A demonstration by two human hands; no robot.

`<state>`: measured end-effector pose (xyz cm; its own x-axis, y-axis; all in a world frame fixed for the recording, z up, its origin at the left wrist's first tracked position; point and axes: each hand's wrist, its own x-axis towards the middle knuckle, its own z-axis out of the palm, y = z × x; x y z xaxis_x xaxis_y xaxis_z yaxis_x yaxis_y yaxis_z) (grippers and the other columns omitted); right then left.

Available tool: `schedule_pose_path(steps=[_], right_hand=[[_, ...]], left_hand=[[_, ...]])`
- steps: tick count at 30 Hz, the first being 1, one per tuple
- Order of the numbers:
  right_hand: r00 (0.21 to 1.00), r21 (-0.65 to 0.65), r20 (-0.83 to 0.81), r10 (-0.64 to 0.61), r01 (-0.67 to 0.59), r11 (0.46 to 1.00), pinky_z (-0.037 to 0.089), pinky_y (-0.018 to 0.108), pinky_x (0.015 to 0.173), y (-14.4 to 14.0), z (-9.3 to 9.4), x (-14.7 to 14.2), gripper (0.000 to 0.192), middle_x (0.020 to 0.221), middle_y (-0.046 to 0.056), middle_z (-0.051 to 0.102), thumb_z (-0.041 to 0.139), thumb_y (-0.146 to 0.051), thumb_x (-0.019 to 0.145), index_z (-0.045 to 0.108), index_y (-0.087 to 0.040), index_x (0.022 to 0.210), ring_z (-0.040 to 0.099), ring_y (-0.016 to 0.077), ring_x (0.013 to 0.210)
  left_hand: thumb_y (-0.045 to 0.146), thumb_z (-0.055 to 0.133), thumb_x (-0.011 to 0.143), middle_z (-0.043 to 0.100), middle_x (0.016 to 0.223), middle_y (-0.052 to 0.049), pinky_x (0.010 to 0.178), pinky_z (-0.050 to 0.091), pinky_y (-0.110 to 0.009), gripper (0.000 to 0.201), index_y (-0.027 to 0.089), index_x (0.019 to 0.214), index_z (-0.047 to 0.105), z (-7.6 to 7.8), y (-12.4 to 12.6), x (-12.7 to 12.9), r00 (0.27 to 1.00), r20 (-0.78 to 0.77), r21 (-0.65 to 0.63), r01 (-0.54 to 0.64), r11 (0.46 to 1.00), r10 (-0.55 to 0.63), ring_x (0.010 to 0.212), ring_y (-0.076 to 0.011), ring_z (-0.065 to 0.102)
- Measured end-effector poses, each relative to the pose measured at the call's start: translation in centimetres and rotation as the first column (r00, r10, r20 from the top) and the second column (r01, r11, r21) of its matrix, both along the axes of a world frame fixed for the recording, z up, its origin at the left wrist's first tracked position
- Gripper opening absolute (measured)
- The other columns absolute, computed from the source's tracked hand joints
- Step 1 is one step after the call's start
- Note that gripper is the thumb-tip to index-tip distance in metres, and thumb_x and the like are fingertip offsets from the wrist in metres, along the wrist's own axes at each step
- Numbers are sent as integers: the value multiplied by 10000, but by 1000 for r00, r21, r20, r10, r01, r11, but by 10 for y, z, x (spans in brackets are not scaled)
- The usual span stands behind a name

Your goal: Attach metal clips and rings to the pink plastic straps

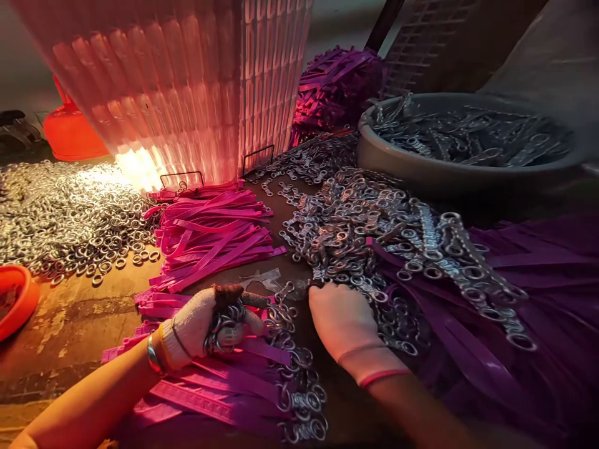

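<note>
My left hand (206,324), in a white glove with dark worn fingertips, is closed around a bunch of metal swivel clips (224,327) just above a layer of pink plastic straps (219,386). Each strap in that layer has a clip on its end, lined up along the edge (299,393). My right hand (344,321), also gloved, rests palm down with its fingers pressed into the near edge of a big heap of loose metal clips (365,231). Whether its fingers pinch a clip is hidden.
A stack of pink straps (210,237) lies behind my left hand. Loose metal rings (70,218) cover the left side. A grey basin of clips (468,143) stands at the right, purple straps (538,299) below it, a pink ribbed basket (187,87) behind, an orange bowl (14,299) at left.
</note>
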<state>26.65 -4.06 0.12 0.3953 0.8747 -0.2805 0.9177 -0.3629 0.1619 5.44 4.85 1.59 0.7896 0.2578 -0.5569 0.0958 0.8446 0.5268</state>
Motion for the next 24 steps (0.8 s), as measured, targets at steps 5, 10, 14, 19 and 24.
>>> schedule_pose_path(steps=[5, 10, 14, 19, 24], right_hand=[[998, -21, -65, -27, 25, 999, 471, 308, 667, 1, 0, 17, 252, 947, 161, 721, 494, -70, 852, 676, -119, 1020, 705, 269, 897], [996, -13, -85, 10, -11, 1000, 486, 329, 732, 2, 4, 11, 274, 1017, 178, 698, 483, -55, 850, 691, -127, 1014, 682, 283, 980], [996, -1, -90, 17, -17, 1000, 492, 359, 717, 1, 8, 1, 350, 1027, 228, 672, 396, 12, 853, 700, -86, 994, 685, 316, 963], [980, 50, -195, 34, -24, 998, 482, 332, 697, -2, 3, 0, 360, 987, 191, 695, 404, 36, 832, 689, -104, 1001, 705, 275, 878], [954, 146, -295, 51, -8, 989, 465, 332, 803, 3, 6, 6, 321, 1041, 196, 686, 449, 35, 798, 699, -106, 943, 656, 279, 1011]], left_hand=[[281, 604, 806, 683, 832, -100, 353, 340, -158, 447, 77, 1202, 640, 6, -5, -1, 998, 54, 96, 23, 995, -29, 390, -40, 439], [323, 608, 820, 697, 908, -121, 367, 306, -160, 493, 117, 1268, 597, 13, -9, 3, 998, 56, 121, 34, 992, -42, 398, -31, 413], [254, 591, 803, 723, 893, -154, 358, 286, -158, 478, 94, 1253, 585, 13, -9, 5, 1000, 13, 97, -10, 995, 9, 381, -43, 424], [269, 567, 818, 727, 830, -169, 368, 333, -172, 463, 58, 1230, 596, 11, -9, 12, 995, -77, 91, -62, 994, 69, 398, -84, 494], [213, 595, 782, 729, 815, -150, 373, 357, -171, 515, 51, 1271, 596, 15, -12, 20, 999, -37, 88, -36, 995, 39, 392, -77, 491]])
